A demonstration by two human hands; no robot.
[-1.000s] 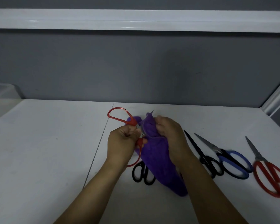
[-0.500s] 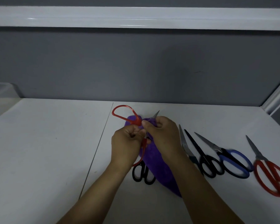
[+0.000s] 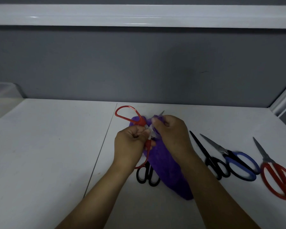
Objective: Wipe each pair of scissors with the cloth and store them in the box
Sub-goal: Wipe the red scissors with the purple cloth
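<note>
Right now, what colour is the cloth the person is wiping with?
The cloth is purple, without any pattern; the head view shows it best.

Single view, head-worn, wide-angle. Faces forward and down across a white table (image 3: 40, 154) toward a grey wall (image 3: 139, 63), with a white ledge (image 3: 139, 15) along the top edge. Set close over the work: left hand (image 3: 130, 142) and right hand (image 3: 170, 129) near frame centre, forearms entering from the bottom. Takes in a clear box (image 3: 3, 96) at the far left edge and red scissors (image 3: 266, 158) cut off at the right edge.
</note>
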